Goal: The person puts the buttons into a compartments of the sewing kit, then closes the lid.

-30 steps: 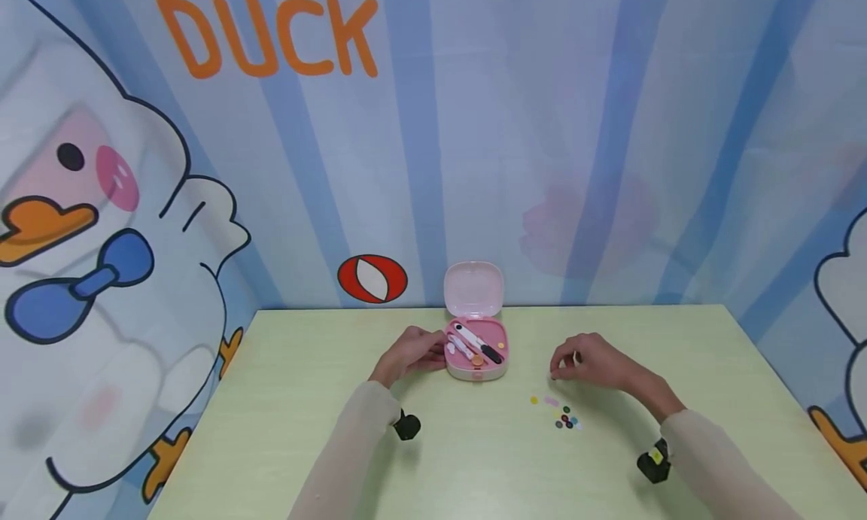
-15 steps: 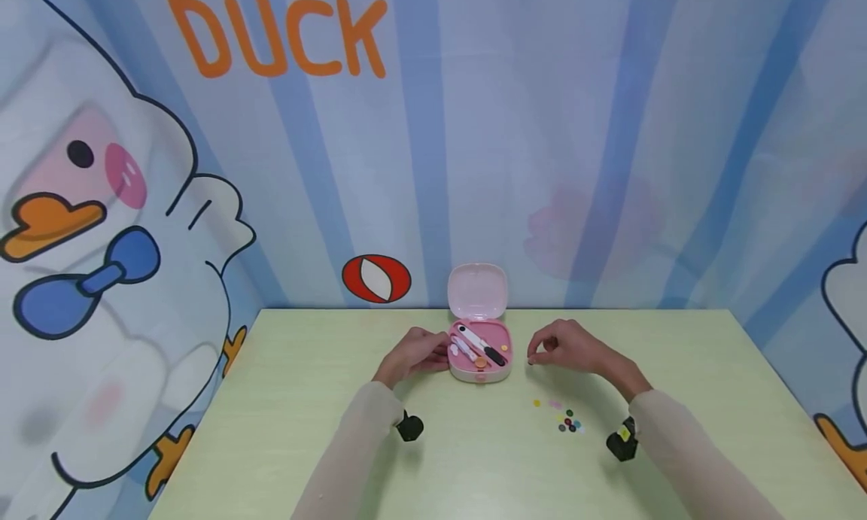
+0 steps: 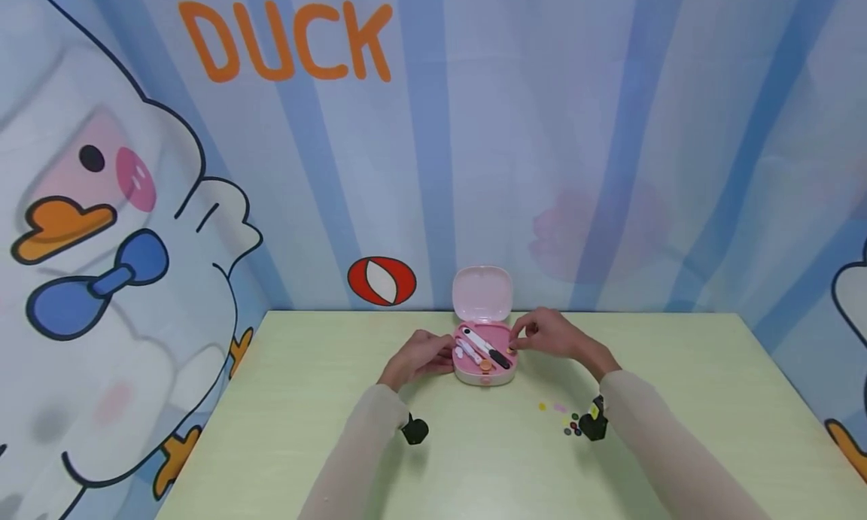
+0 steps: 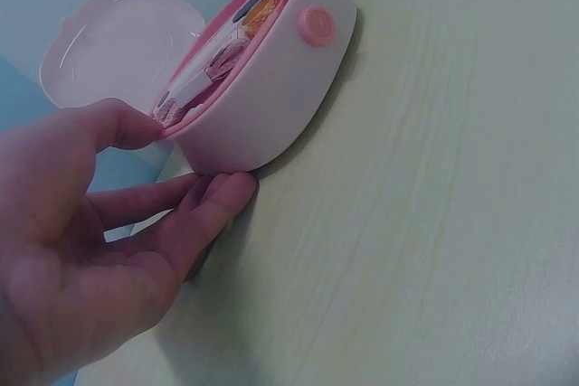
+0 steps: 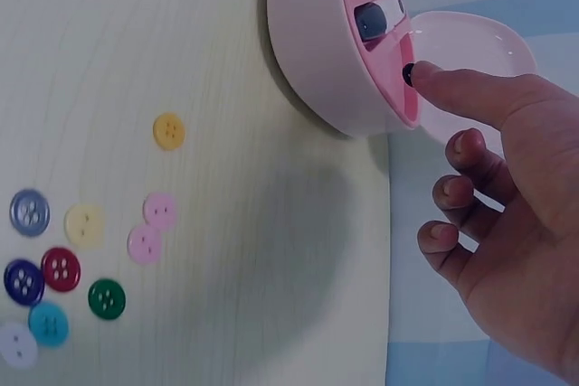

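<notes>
A pink and white sewing box (image 3: 467, 376) stands at the back of the table with its lid (image 3: 483, 294) raised. My left hand (image 3: 420, 354) holds its left side, thumb at the rim and fingertips low against the wall. At the box's right compartment, my right hand (image 3: 555, 336) pinches a small black button (image 5: 409, 73), close over the pink tray. Inside the box lie a white tool with a black end (image 3: 500, 360), a pale pink and white item (image 3: 469, 351) and a round orange piece (image 3: 485, 366).
Several loose buttons lie on the table (image 3: 474, 452) in front of the right hand, among them a yellow button (image 5: 169, 131), a green button (image 5: 107, 299) and a red button (image 5: 61, 268). A printed curtain (image 3: 488, 129) hangs right behind the table's back edge.
My right hand has moved left with the black button, from beyond the loose buttons to the box's right compartment. The left hand has stayed at the box's side.
</notes>
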`<state>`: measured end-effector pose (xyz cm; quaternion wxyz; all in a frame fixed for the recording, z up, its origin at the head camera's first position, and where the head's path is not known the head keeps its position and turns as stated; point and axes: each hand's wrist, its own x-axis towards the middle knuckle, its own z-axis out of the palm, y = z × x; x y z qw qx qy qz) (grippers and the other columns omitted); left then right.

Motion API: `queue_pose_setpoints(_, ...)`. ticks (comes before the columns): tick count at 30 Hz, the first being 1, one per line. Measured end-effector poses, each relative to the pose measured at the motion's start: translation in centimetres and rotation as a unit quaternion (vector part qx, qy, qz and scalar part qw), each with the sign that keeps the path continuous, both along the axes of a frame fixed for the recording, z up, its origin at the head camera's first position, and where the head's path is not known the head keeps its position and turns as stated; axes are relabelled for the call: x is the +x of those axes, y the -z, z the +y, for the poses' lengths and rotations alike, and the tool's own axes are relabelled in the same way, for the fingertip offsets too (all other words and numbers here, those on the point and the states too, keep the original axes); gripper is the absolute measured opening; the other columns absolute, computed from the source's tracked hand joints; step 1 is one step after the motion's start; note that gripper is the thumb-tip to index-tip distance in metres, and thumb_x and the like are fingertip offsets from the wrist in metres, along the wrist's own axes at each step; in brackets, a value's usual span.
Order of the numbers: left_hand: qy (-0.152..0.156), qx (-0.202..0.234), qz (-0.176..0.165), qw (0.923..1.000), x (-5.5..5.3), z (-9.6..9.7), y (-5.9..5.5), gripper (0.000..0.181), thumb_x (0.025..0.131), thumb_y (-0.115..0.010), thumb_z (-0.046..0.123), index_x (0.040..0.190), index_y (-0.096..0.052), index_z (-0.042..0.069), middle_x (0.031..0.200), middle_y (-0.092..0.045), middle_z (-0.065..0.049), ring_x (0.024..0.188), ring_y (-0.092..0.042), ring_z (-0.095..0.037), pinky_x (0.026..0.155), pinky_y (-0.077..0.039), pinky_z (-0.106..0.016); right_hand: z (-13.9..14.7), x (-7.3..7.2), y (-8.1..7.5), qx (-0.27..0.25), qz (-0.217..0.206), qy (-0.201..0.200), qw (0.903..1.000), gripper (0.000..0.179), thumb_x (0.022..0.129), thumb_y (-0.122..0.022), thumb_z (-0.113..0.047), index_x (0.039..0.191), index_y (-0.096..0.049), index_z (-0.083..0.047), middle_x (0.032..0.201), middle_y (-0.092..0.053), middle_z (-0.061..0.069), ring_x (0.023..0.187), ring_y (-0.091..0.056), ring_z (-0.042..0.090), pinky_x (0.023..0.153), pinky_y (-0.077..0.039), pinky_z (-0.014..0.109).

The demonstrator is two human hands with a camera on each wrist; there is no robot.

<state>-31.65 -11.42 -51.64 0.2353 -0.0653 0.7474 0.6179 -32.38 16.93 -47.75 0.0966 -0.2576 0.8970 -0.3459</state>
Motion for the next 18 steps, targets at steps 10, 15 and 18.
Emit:
queue_pose_setpoints(10, -0.002, -0.001, 0.002, 1.0, -0.1, 0.1, 0.3, 0.034, 0.1, -0.066, 0.026, 0.119, -0.067, -0.001, 0.104, -0.073, -0.013, 0.089, -0.071, -0.021, 0.08, -0.063, -0.03, -1.0, -0.9, 0.8, -0.001, -0.026, 0.025, 0.9993, 0.008, 0.094, -0.077, -0.014, 0.098, -0.08, -0.008, 0.082, -0.068, 0.004, 0.077, -0.052, 0.019, 0.066, -0.044, 0.03)
queue_pose_setpoints(15, -0.004, -0.007, 0.002, 1.0, -0.1, 0.1, 0.2, 0.034, 0.1, -0.066, 0.027, 0.119, -0.067, -0.001, 0.104, -0.073, -0.013, 0.089, -0.071, -0.021, 0.08, -0.063, -0.029, -1.4, -1.1, 1.1, 0.009, -0.032, 0.032, 0.999, 0.007, 0.095, -0.076, -0.014, 0.098, -0.079, -0.009, 0.083, -0.068, 0.003, 0.078, -0.053, 0.019, 0.069, -0.045, 0.03)
queue_pose_setpoints(18, -0.002, -0.005, 0.002, 1.0, 0.0, 0.0, 0.0, 0.034, 0.1, -0.066, 0.027, 0.119, -0.067, -0.001, 0.105, -0.073, -0.013, 0.089, -0.071, -0.021, 0.082, -0.062, -0.031, -1.4, -1.1, 1.1, 0.004, -0.029, 0.029, 0.9991, 0.008, 0.096, -0.075, -0.013, 0.1, -0.08, -0.008, 0.083, -0.069, 0.003, 0.077, -0.054, 0.019, 0.068, -0.045, 0.03)
